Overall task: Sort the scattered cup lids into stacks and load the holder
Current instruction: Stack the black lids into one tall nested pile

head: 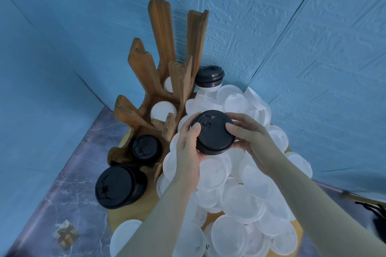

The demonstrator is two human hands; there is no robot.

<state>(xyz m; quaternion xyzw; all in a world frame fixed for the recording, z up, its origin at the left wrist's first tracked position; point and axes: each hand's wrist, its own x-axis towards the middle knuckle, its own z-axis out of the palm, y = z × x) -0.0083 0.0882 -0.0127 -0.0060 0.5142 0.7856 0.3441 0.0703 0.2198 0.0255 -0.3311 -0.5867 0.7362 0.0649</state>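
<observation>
Head view, looking down at a desk corner against blue textured walls.

Centre of frame: both hands hold a short stack of black lids (214, 132) above the heap. Left hand (189, 148) grips it from the lower left, thumb laid across the top near the drink-slot marking, fingers curled under. Right hand (249, 137) pinches the right rim, thumb on top, fingers clamped below the edge. The stack sits tilted, top face turned toward the camera.

Under and around the hands: a big pile of white lids (240, 194), translucent, overlapping loosely, running from frame centre down to the bottom edge and out to the right.

Upper centre-left: wooden holder (146, 64), tall forked uprights. White lids show in its two upper slots (163, 110); a black lid stack (146, 148) sits in the lower slot.

Lower left of the holder, touching its base: a larger black lid stack (117, 185), lying tipped on a yellowish round board (133, 210).

Behind the white pile, just right of the holder: another black stack (210, 77) perched on white lids.

Bottom left: marbled grey desk (62, 183) with a small printed card (65, 233) on it.
</observation>
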